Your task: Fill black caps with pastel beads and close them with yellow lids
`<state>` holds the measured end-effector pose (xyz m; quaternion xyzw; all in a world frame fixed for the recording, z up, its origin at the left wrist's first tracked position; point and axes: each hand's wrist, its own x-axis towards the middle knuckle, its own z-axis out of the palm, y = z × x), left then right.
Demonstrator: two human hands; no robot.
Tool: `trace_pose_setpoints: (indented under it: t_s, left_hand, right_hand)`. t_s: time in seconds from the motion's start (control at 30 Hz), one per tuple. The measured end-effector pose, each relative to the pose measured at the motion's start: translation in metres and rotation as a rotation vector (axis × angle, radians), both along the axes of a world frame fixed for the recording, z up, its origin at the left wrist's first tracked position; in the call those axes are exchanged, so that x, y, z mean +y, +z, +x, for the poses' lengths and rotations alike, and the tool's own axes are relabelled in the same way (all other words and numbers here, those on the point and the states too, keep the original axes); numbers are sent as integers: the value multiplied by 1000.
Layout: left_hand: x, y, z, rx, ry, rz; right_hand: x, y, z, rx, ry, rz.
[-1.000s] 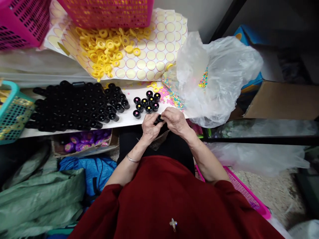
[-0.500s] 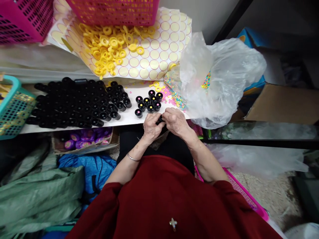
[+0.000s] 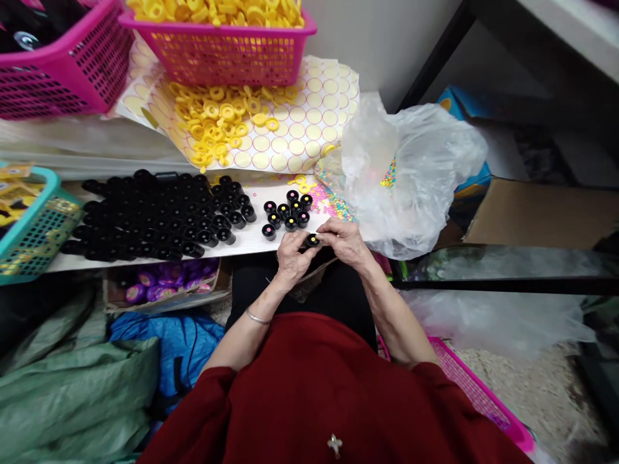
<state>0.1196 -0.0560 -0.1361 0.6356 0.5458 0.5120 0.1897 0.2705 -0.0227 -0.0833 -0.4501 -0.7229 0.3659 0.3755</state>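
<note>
Right hand (image 3: pixel 345 240) off yellow bead (image 3: pixel 313 239) (round)

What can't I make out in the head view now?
In the head view:
- black piece, lower part: hidden by the left hand
- plastic bag, most contents: hidden by cloudy folds
- teal basket, left side: cut off by the edge
- purple things: too small to identify

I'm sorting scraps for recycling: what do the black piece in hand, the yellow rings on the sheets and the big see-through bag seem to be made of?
Black piece: probably hard plastic, glossy, from the glints on its rim.
Yellow rings: likely moulded plastic, smooth and evenly coloured.
Bag: thin plastic film by its look, crinkled and cloudy-clear, with folds catching light.
</note>
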Motion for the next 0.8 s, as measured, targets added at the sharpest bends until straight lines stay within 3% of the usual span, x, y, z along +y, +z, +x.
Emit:
trace_pose_setpoints:
  t_s: [0.17,0.33,0.5,0.8]
  left_hand:
    - [-22,18,-21,13,17,38]
    - [-44,26,-61,116,187,87]
    - [-36,16,-86,137,356,-34]
    - [-15,5,-88,138,486,-97]
  right_hand:
    - [5,-15,13,-3,-262,32]
    - [8,-33,16,-198,-338,135]
    - [17,-37,1,-207,-342,207]
    - [9,-34,13,-207,-539,268]
